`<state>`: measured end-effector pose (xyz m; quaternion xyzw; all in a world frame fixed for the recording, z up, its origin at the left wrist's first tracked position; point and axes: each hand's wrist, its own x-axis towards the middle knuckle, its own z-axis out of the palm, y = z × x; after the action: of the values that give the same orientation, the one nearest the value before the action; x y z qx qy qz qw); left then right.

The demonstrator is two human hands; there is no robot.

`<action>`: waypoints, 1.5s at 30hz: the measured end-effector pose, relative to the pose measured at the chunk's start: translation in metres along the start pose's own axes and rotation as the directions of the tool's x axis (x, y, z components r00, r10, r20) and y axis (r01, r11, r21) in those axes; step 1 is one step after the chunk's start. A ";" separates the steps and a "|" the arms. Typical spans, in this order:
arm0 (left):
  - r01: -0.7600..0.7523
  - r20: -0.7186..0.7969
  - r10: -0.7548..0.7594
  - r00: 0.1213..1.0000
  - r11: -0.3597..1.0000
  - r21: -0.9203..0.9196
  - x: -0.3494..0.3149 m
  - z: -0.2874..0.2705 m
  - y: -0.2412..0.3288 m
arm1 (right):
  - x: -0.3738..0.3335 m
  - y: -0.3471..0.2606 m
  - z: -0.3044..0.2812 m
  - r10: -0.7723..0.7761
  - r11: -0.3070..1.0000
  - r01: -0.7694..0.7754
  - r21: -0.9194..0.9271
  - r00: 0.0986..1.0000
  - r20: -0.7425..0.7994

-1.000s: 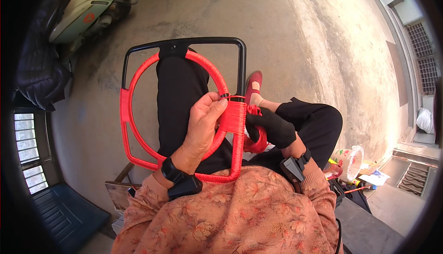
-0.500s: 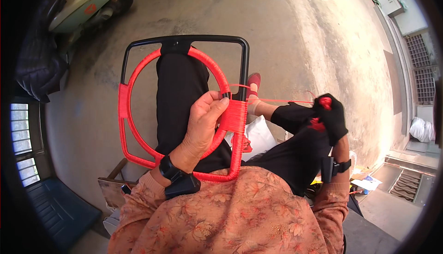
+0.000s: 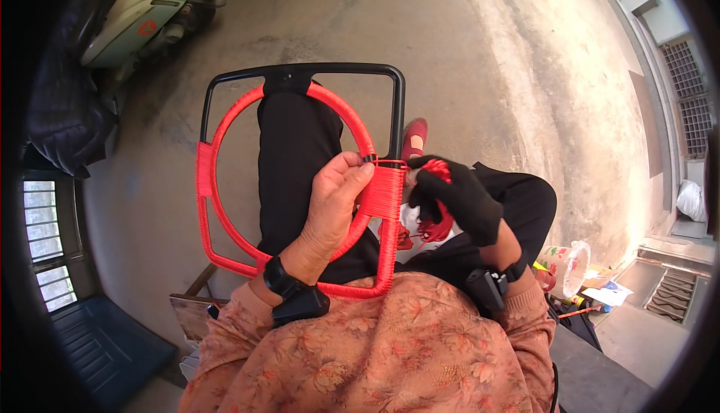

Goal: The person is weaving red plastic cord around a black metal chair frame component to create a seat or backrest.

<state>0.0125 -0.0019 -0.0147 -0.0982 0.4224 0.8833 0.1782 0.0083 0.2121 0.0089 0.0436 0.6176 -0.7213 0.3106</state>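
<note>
Across my lap lies a black metal frame (image 3: 400,106) with a round ring inside it. Red cord (image 3: 387,192) is wound tightly over most of the ring and the lower and side bars; the top bar is bare black. My bare left hand (image 3: 335,192) pinches the ring at its right side, thumb on the edge of a wide wrapped band joining ring and side bar. Just right of that band, my right hand (image 3: 457,199), in a black glove, grips a bundle of red cord (image 3: 437,225). A strand runs from the bar's wrapping toward the glove.
A white bag (image 3: 420,222) lies beneath the frame between my legs. A pale scooter (image 3: 142,23) stands at the far left. To my right are a white plastic tub (image 3: 566,267) and papers (image 3: 609,294). A dark blue seat (image 3: 105,345) is at the lower left.
My gloved right hand has come in from far right to beside the frame, bringing the cord bundle. The long taut strand has shortened. My left hand stays at the ring.
</note>
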 end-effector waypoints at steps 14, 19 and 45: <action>0.048 -0.024 -0.045 0.999 0.992 0.119 0.001 -0.004 0.001 | -0.010 -0.009 0.016 -0.056 0.996 0.032 -0.083 0.951 -0.303; 0.064 -0.089 -0.055 0.995 0.993 0.099 0.000 -0.003 0.000 | -0.034 0.022 -0.010 0.010 0.852 0.109 0.511 0.975 -0.223; -0.243 -0.097 0.243 0.965 0.970 0.009 -0.007 0.003 0.005 | 0.041 0.015 0.034 -0.467 0.881 0.409 -0.238 0.829 -0.306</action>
<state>0.0164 -0.0041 -0.0072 -0.0890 0.4380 0.8933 0.0478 -0.0061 0.1637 -0.0139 0.0043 0.7132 -0.7006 0.0225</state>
